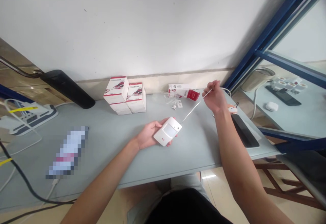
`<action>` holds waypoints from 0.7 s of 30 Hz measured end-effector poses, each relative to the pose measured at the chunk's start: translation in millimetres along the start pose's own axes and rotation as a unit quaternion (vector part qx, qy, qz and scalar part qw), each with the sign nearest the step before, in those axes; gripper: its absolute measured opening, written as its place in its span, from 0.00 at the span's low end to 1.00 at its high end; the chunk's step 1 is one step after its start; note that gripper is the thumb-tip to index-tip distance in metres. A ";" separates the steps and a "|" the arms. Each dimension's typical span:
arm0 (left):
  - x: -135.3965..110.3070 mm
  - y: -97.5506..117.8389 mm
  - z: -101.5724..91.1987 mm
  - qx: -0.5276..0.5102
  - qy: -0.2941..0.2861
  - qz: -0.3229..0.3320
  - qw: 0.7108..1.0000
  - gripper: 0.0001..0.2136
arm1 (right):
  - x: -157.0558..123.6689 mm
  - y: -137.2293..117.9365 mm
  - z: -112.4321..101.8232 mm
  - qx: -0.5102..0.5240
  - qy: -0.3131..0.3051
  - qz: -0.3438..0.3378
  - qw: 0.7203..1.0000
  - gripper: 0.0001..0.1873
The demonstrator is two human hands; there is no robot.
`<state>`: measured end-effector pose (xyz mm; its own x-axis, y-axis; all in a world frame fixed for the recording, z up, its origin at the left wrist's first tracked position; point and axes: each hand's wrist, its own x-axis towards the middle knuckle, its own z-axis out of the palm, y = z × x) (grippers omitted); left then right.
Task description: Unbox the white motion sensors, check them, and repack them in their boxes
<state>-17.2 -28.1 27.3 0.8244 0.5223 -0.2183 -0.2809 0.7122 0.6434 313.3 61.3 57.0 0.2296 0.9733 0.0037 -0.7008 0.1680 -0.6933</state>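
In my left hand [150, 134] lies a white motion detector [168, 131], its windowed face turned up and its body tilted above the table. A thin metal antenna [193, 111] runs from the detector's top up to the right. My right hand [213, 96] has its fingers closed round the antenna's far end. Behind the detector, small white parts [179, 104] lie on the table beside an opened red and white carton [184, 91].
Several red and white boxes [124, 95] are stacked by the wall. A black cylinder [68, 89], a power strip [33, 118] with cables and a blurred phone-like object [67, 152] are at left. To the right are a dark flat tray [243, 130] and a blue-framed window [290, 67].
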 end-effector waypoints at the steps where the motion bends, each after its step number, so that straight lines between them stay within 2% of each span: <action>1: -0.6 0.2 -2.1 -0.003 0.003 0.000 1.000 0.24 | 1.9 3.2 -1.1 -0.022 0.008 0.001 1.000 0.14; 7: 0.3 -0.7 -2.6 0.018 0.032 -0.003 0.999 0.25 | 10.4 14.3 -12.0 -0.074 0.044 -0.012 0.996 0.19; 13: -1.3 -6.3 3.6 0.049 0.085 0.024 0.995 0.22 | 10.0 21.8 -11.3 -0.113 0.049 -0.032 0.992 0.24; 18: -1.4 -3.5 6.7 0.042 0.087 0.017 0.995 0.21 | 8.8 19.7 -7.8 -0.125 0.063 -0.081 0.987 0.22; 21: -2.7 0.9 4.6 0.032 0.080 0.020 0.996 0.22 | 7.5 17.4 -5.6 -0.114 0.074 -0.083 0.987 0.23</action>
<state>-17.4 -31.0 31.8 0.7234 0.6207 -0.3023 -0.2757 0.6612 0.6978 306.6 70.6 40.9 0.4365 0.8989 0.0374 -0.4795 0.2677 -0.8357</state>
